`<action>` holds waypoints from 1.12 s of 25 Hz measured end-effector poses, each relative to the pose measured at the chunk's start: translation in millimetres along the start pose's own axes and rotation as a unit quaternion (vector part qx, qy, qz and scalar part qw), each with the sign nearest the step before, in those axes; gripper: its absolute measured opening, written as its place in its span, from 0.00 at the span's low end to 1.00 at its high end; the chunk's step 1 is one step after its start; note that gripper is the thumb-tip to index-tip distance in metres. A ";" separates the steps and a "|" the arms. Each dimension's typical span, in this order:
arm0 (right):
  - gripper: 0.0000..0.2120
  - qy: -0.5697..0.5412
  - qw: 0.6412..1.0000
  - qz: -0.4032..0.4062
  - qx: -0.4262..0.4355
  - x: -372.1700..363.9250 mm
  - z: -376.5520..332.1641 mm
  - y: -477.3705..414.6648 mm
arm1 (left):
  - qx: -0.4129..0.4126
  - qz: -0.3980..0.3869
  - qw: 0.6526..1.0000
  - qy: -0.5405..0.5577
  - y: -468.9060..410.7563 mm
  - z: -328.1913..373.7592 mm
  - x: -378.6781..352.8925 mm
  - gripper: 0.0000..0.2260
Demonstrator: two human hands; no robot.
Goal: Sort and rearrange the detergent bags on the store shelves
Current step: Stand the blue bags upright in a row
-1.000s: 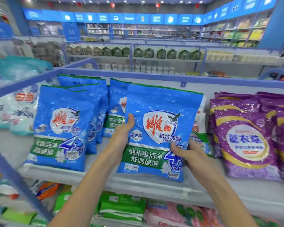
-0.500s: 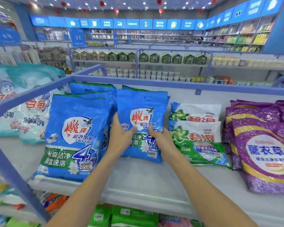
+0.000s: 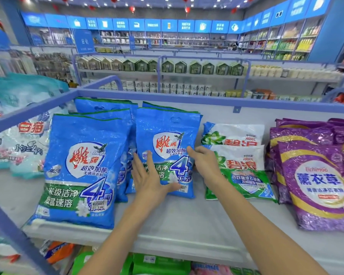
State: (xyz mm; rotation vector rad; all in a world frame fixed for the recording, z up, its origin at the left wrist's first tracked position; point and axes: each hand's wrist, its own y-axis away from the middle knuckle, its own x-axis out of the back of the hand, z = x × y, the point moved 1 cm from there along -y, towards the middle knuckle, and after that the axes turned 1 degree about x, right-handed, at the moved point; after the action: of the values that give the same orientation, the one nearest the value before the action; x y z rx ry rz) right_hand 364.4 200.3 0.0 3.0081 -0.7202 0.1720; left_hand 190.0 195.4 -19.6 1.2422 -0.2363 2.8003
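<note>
A blue detergent bag [image 3: 167,133] leans upright at the middle of the white shelf [image 3: 187,221], in front of another blue bag. My left hand [image 3: 149,177] lies flat on its lower front with straight fingers. My right hand [image 3: 205,163] touches the bag's right edge, its fingers partly hidden behind the bag. A larger row of the same blue bags [image 3: 81,171] stands to the left. Two white-and-green bags [image 3: 238,163] lie to the right of the blue bag.
Purple detergent bags [image 3: 316,175] fill the shelf's right end. Pale teal bags [image 3: 22,139] sit beyond the blue frame rail [image 3: 28,114] on the left. Green and orange packs show on the lower shelf [image 3: 157,262]. More store shelving stands behind.
I carried the blue bag from in front of me back onto the shelf and stood it against the rear bag. My hands went from gripping its sides to resting on its front and edge.
</note>
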 end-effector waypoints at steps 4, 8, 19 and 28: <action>0.11 -0.024 0.999 0.010 -0.027 -8.2 2.4 4.9 | 0.029 -0.058 0.998 -0.001 -9.5 -0.3 9.7 0.66; 0.14 0.108 0.994 0.000 -0.006 -13.9 -8.4 34.9 | -0.005 -0.040 0.999 0.003 20.9 -5.9 16.4 0.58; 0.17 0.186 0.956 -0.219 0.064 -122.3 -13.7 139.0 | 0.048 0.331 0.942 -0.006 60.9 -108.4 146.9 0.14; 0.23 0.063 0.972 -0.208 0.084 -160.8 -7.6 154.3 | 0.163 0.157 0.933 0.280 46.2 -135.1 167.0 0.11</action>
State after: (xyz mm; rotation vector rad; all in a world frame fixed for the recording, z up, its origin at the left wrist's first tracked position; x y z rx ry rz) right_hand 151.2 135.5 -8.8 3.1823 -0.0570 0.4163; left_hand -26.5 172.7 9.6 0.4043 0.0811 3.4295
